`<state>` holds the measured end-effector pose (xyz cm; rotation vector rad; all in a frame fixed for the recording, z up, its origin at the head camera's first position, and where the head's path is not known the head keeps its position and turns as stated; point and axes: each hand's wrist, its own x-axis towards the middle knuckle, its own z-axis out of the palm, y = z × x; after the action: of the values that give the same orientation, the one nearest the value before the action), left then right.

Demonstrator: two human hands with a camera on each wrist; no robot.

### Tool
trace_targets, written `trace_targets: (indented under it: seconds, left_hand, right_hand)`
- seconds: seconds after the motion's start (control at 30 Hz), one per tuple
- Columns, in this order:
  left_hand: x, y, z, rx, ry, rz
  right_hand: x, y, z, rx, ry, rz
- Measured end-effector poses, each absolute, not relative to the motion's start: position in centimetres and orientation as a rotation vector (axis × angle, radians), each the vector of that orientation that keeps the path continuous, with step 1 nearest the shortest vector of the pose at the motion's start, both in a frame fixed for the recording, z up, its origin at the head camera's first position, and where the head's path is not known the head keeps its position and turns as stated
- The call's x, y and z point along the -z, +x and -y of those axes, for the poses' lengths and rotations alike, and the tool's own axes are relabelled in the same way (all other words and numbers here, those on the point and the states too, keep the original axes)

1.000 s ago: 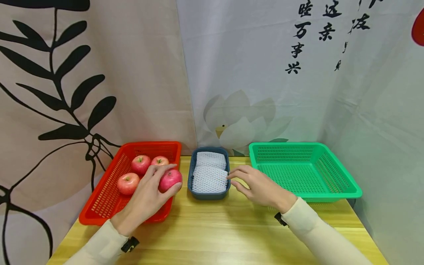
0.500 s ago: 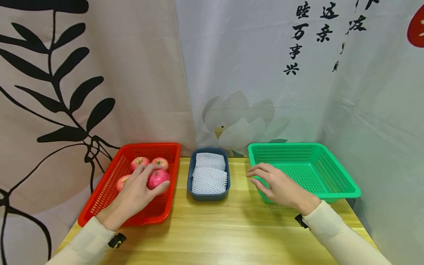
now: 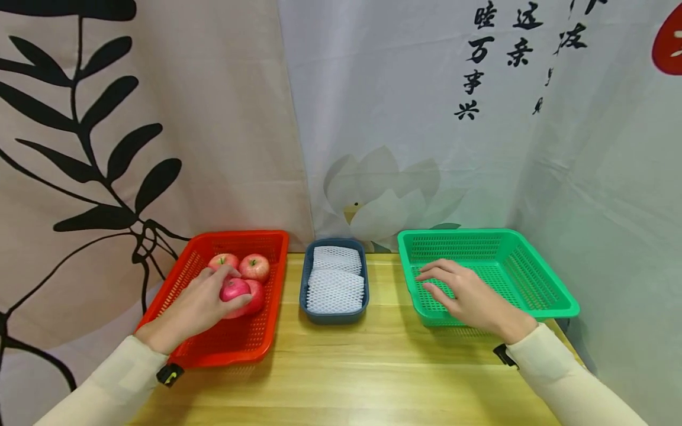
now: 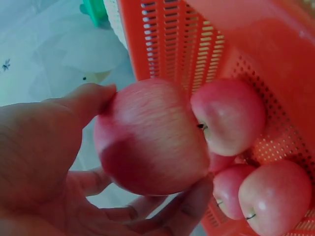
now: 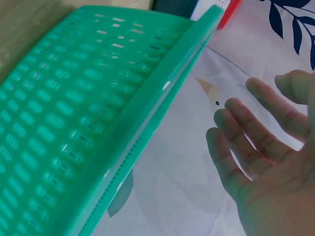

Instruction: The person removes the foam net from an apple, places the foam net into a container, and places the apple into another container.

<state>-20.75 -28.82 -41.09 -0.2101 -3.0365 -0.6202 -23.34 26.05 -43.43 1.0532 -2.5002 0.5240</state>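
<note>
My left hand (image 3: 192, 305) grips a red apple (image 3: 234, 289) between thumb and fingers, over the red basket (image 3: 183, 355). The left wrist view shows this apple (image 4: 152, 137) large, with thumb on one side and fingers round the other. More apples (image 3: 254, 268) lie in the basket just beyond and beside the held one. Over the near left part of the green basket (image 3: 554, 313), my right hand (image 3: 469, 299) hovers with nothing in it. Its fingers (image 5: 256, 132) are spread and slightly bent in the right wrist view.
Between the baskets stands a dark blue tray (image 3: 334, 318) with white foam nets (image 3: 335, 290) stacked inside. All stand on a wooden table (image 3: 341, 373). A printed cloth (image 3: 373, 118) hangs right behind them.
My left hand has moved left and farther over the red basket with the apple. My right hand has moved right, from beside the blue tray to above the green basket.
</note>
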Motion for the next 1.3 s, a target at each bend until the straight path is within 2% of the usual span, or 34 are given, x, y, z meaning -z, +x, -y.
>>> trace_targets:
  seconds: [0.77, 1.3]
  left_hand:
    - [41.6, -22.2, 31.8, 0.461, -0.274, 3.236]
    - [42.4, -22.0, 31.5, 0.418, -0.349, 3.258]
  right_hand:
    - [43.0, -23.7, -29.0, -0.545, 0.954, 2.529]
    - [43.8, -23.7, -29.9, -0.525, 0.909, 2.558]
